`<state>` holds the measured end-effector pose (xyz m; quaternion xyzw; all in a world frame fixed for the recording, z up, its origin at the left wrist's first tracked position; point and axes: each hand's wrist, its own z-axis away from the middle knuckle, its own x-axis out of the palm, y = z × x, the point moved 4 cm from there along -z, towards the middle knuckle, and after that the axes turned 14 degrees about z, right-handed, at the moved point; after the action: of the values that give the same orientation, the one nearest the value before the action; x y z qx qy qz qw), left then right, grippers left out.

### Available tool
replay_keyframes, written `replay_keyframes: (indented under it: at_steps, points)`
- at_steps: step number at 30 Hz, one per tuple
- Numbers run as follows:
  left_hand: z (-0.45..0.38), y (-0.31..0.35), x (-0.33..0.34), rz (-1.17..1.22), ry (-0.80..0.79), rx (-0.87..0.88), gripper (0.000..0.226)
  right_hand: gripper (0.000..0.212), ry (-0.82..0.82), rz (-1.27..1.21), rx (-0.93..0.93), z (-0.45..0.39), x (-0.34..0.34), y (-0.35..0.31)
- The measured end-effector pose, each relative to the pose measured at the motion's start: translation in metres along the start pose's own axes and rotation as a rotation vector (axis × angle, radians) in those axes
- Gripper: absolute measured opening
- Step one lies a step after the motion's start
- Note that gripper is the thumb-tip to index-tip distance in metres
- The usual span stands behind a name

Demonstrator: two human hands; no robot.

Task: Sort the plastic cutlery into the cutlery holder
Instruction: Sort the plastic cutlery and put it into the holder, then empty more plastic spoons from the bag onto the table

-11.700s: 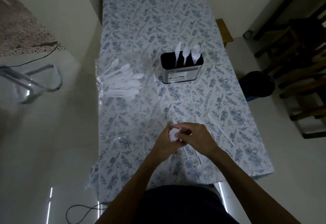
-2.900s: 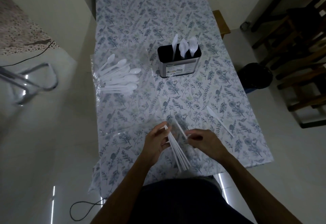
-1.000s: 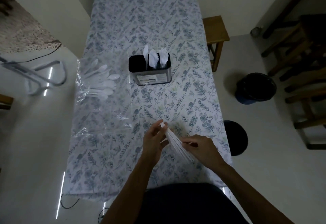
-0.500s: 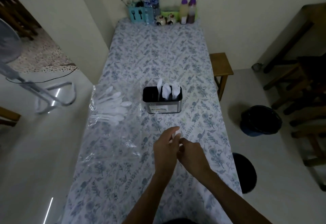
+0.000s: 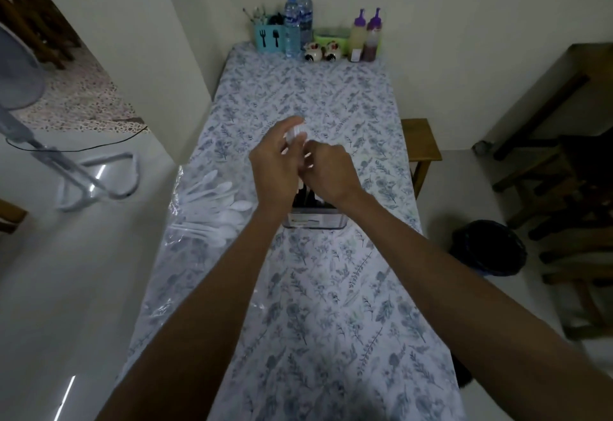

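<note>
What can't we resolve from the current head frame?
- Cutlery holder: its compartments are hidden behind both hands.
- White cutlery gripped by left hand: type and count are blurred.
- Right hand: fingertips are hidden, so its grip is unclear.
- Spoons in clear wrap: count is too glary.

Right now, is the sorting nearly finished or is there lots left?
Not nearly. Some cutlery already stands in the cutlery holder. Both hands, left hand and right hand, hold a white bunch above it. A pile of white spoons is left on the table.
</note>
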<state>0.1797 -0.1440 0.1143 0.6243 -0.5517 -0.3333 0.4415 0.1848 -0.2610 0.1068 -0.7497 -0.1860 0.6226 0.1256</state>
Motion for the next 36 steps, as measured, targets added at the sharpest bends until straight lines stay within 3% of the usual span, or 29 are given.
replay_keyframes:
  at_steps: [6, 11, 15, 17, 20, 23, 26, 28, 31, 33, 36]
  points:
    - [-0.008, -0.044, 0.0, -0.038, 0.007, -0.031, 0.022, 0.036, -0.117, 0.138, 0.068, -0.019, 0.038, 0.021]
    - [-0.004, -0.065, 0.002, -0.037, 0.007, -0.055, 0.021, 0.035, -0.13, 0.193, 0.054, -0.019, 0.061, 0.033]
    - [-0.004, -0.084, 0.004, -0.073, -0.011, -0.09, 0.022, 0.043, -0.074, 0.403, -0.059, -0.022, 0.072, 0.038]
    - [-0.003, -0.092, 0.004, -0.119, -0.032, -0.079, 0.022, 0.057, -0.046, 0.431, -0.053, -0.021, 0.073, 0.041]
    - [-0.005, -0.105, 0.005, -0.185, -0.112, -0.09, 0.031, 0.09, -0.142, 0.43, 0.007, -0.019, 0.072, 0.043]
    - [0.001, -0.112, 0.007, -0.428, -0.285, -0.169, 0.073, 0.11, -0.212, 0.394, 0.041, -0.014, 0.067, 0.048]
    - [0.011, -0.109, -0.004, -0.588, -0.305, -0.144, 0.09, 0.131, -0.233, 0.378, 0.065, 0.004, 0.059, 0.054]
    - [0.025, -0.105, -0.024, -0.641, -0.269, -0.105, 0.086, 0.13, -0.126, 0.392, 0.028, 0.023, 0.05, 0.047]
    - [0.063, -0.112, -0.075, -0.761, -0.232, -0.183, 0.073, 0.111, 0.038, 0.382, -0.118, 0.062, 0.053, 0.018]
    - [0.099, -0.126, -0.123, -0.874, -0.235, -0.343, 0.072, 0.098, -0.016, 0.328, -0.21, 0.094, 0.079, -0.009]
    - [0.164, -0.149, -0.201, -1.079, -0.291, -0.632, 0.084, 0.085, -0.273, 0.306, -0.293, 0.149, 0.14, -0.048]
